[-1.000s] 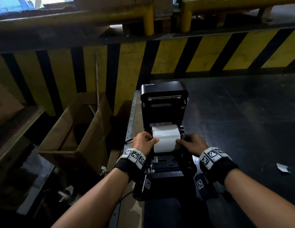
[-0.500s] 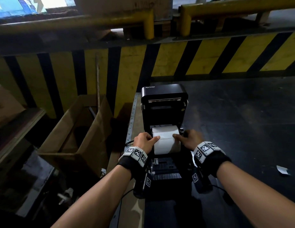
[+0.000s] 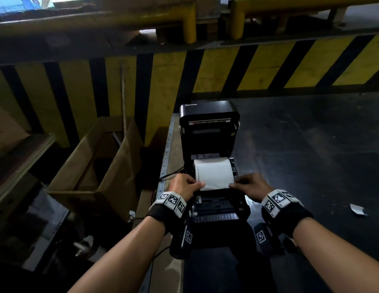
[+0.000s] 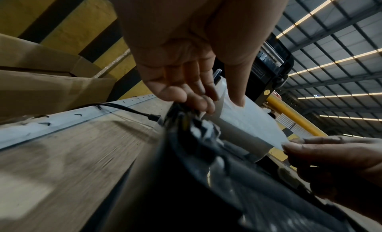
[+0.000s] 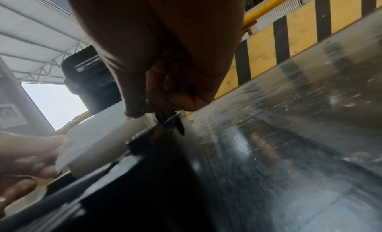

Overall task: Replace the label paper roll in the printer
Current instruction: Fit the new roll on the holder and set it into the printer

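Observation:
A black label printer (image 3: 208, 123) stands with its lid raised upright. A white label paper roll (image 3: 213, 171) sits in its open bay. My left hand (image 3: 183, 185) pinches the left corner of the roll's loose front edge, thumb on top (image 4: 237, 95). My right hand (image 3: 249, 183) pinches the right corner of the same paper edge (image 5: 136, 114). Both hands hold the paper sheet (image 4: 254, 121) just above the printer's front feed slot (image 3: 217, 208). In the right wrist view the roll (image 5: 103, 132) lies below my curled fingers.
An open cardboard box (image 3: 95, 163) stands left of the printer, below the table's metal-edged rim (image 3: 166, 153). A black cable (image 4: 115, 107) runs into the printer's left side. A yellow-and-black striped barrier (image 3: 247, 68) lines the back. A paper scrap (image 3: 357, 209) lies at right.
Both hands have slid from the sides of the roll toward me to its front edge, and a loose length of paper is now drawn forward between them.

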`<state>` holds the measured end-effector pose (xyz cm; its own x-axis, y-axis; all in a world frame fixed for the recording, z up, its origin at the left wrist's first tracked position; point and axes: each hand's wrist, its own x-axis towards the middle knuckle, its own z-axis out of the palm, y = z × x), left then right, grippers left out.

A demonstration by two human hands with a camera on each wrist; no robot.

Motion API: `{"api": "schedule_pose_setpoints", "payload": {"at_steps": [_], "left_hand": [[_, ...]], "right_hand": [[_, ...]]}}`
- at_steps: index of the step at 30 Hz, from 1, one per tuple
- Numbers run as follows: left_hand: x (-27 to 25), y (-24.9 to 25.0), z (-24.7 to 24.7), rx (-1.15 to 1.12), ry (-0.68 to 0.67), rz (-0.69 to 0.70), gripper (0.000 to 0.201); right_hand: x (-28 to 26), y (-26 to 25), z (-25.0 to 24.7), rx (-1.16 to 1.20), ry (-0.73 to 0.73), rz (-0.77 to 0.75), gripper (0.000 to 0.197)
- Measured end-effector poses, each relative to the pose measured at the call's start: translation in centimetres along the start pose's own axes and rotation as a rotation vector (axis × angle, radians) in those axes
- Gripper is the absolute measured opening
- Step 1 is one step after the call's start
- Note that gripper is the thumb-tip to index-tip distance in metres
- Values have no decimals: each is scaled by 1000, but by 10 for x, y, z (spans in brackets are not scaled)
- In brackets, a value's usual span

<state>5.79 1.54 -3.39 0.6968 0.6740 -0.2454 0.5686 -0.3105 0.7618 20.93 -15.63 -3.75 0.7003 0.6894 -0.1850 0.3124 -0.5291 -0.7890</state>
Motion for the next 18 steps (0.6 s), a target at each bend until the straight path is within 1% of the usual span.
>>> {"api": "schedule_pose_setpoints", "payload": {"at_steps": [5,9,12,15,18], "left_hand": [[-1,-9,1,67,-58,22,21],[-2,-13,2,131,-53,54,17],[-3,-13,5,121,-65,57,24],[-3,-12,7,124,-60,58,22],[-4,-11,8,139,-30,70,25]], "right_hand": [[-6,1,0,-70,-117,21,25],[-5,1,1,-82,-115,18,24],[-4,1,2,-106,-95,12,25],[-3,0,5,-144,-59,11,26],[-3,-4,6,-218,-77,-18,26]]}}
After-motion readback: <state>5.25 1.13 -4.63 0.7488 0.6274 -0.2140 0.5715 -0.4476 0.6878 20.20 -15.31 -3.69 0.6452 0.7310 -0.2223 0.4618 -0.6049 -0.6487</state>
